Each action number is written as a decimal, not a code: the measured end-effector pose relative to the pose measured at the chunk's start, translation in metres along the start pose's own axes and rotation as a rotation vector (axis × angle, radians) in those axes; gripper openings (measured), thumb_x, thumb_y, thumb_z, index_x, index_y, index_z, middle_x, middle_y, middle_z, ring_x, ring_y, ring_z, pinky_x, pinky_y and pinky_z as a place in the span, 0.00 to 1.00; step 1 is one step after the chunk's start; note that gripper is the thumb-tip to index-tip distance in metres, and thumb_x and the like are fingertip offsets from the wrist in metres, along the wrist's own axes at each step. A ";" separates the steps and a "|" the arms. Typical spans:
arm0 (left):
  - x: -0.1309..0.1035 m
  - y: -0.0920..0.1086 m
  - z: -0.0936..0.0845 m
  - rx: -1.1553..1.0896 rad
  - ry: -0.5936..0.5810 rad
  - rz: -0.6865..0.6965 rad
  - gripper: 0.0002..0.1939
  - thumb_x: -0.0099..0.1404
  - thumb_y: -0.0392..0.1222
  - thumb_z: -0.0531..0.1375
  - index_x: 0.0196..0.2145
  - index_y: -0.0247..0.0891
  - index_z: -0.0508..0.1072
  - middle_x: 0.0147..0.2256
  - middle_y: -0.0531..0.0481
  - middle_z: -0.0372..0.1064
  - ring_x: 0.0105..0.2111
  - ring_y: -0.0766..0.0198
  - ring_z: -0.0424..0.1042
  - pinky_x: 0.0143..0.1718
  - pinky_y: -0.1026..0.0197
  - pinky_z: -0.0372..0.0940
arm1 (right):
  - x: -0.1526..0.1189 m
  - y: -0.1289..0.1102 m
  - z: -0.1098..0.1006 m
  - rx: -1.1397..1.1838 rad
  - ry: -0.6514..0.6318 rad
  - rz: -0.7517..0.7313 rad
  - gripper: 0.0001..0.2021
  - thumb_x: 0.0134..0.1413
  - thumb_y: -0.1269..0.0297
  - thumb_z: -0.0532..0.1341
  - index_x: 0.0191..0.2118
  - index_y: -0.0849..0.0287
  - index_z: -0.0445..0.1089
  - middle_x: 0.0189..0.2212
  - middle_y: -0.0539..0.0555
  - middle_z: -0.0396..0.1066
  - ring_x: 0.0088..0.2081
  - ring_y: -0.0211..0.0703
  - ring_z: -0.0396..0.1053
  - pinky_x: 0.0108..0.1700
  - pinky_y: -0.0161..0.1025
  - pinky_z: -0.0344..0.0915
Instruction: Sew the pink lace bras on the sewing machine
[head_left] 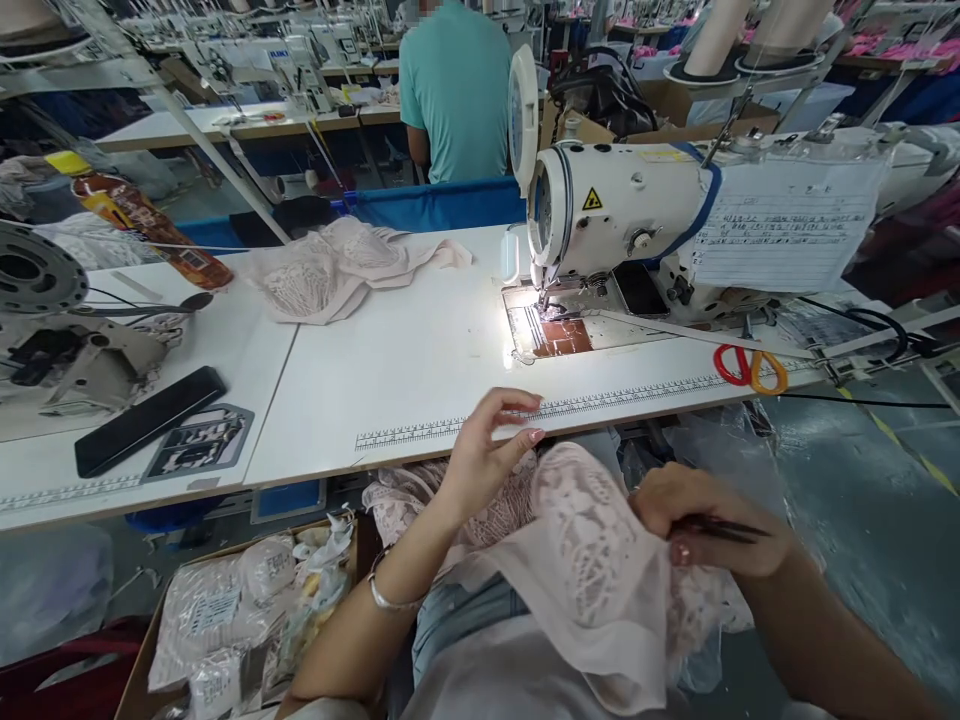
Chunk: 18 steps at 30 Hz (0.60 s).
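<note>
My left hand [491, 445] hovers at the front edge of the sewing table, fingers apart and holding nothing. On my lap lies a pale pink lace bra [581, 540], its moulded cup facing up. My right hand [712, 525] is closed at the right side of the bra, gripping its edge. A slim dark pointed tool [724, 528], perhaps tweezers, is also held in that hand. More pink lace [405, 495] is bunched under the table edge, partly hidden by my left arm.
A white sewing machine [622, 205] stands ahead, its needle area lit. Red-and-orange-handled scissors [750, 370] lie at the right edge. Another lace bra [330, 270], a drink bottle [142, 220] and a black phone [150, 420] are leftward. A box of packets [232, 610] sits below. A person [456, 95] sits beyond.
</note>
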<state>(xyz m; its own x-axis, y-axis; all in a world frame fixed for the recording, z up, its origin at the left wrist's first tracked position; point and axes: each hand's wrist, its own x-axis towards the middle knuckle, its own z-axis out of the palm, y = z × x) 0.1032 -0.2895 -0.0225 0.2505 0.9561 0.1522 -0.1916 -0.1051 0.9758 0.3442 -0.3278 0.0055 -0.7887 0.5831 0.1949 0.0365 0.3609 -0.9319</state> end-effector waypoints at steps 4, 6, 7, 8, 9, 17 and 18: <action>-0.025 0.019 0.010 0.360 -0.065 0.274 0.03 0.65 0.37 0.65 0.38 0.41 0.79 0.35 0.48 0.76 0.36 0.60 0.73 0.39 0.60 0.67 | -0.017 -0.008 0.004 -0.171 0.287 0.161 0.18 0.67 0.53 0.56 0.26 0.55 0.66 0.17 0.46 0.56 0.17 0.35 0.52 0.23 0.37 0.48; -0.040 0.013 0.019 0.432 -0.205 0.303 0.09 0.65 0.40 0.66 0.44 0.41 0.79 0.38 0.45 0.78 0.39 0.56 0.74 0.42 0.57 0.68 | -0.015 -0.006 0.015 -0.308 0.366 0.209 0.14 0.65 0.57 0.59 0.27 0.55 0.69 0.16 0.45 0.57 0.17 0.34 0.51 0.21 0.36 0.47; -0.045 0.008 0.023 0.470 -0.239 0.315 0.13 0.64 0.41 0.67 0.47 0.41 0.78 0.40 0.43 0.78 0.41 0.54 0.75 0.43 0.56 0.69 | -0.013 -0.002 0.021 -0.358 0.389 0.215 0.13 0.65 0.59 0.60 0.29 0.56 0.70 0.16 0.45 0.58 0.17 0.34 0.52 0.21 0.36 0.48; -0.049 0.001 0.027 0.507 -0.245 0.326 0.16 0.64 0.42 0.67 0.50 0.40 0.77 0.41 0.42 0.77 0.42 0.53 0.74 0.44 0.55 0.69 | -0.011 0.001 0.027 -0.395 0.406 0.216 0.12 0.65 0.60 0.59 0.30 0.56 0.71 0.16 0.45 0.59 0.17 0.34 0.53 0.21 0.36 0.49; -0.051 -0.006 0.029 0.541 -0.235 0.330 0.16 0.65 0.42 0.66 0.50 0.40 0.76 0.41 0.42 0.77 0.42 0.53 0.74 0.44 0.55 0.69 | -0.009 0.006 0.032 -0.425 0.418 0.213 0.11 0.65 0.61 0.59 0.30 0.56 0.71 0.16 0.46 0.61 0.17 0.34 0.54 0.22 0.35 0.50; -0.042 -0.022 0.025 0.544 -0.235 0.254 0.03 0.64 0.34 0.65 0.34 0.38 0.74 0.33 0.47 0.71 0.32 0.60 0.70 0.31 0.63 0.62 | 0.000 0.014 0.028 -0.496 0.307 0.134 0.10 0.64 0.66 0.58 0.31 0.58 0.72 0.46 0.61 0.70 0.32 0.39 0.69 0.34 0.38 0.63; -0.042 -0.021 0.024 0.528 -0.247 0.243 0.04 0.64 0.33 0.64 0.33 0.39 0.73 0.33 0.48 0.70 0.32 0.61 0.69 0.31 0.63 0.61 | 0.001 0.013 0.023 -0.467 0.233 0.145 0.10 0.64 0.66 0.59 0.29 0.58 0.71 0.48 0.61 0.69 0.34 0.39 0.70 0.35 0.38 0.63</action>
<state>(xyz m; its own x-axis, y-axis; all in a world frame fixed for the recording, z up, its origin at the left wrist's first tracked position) 0.1193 -0.3337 -0.0457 0.4825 0.8033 0.3492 0.2078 -0.4923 0.8453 0.3299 -0.3394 -0.0136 -0.6002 0.7779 0.1862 0.4459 0.5187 -0.7295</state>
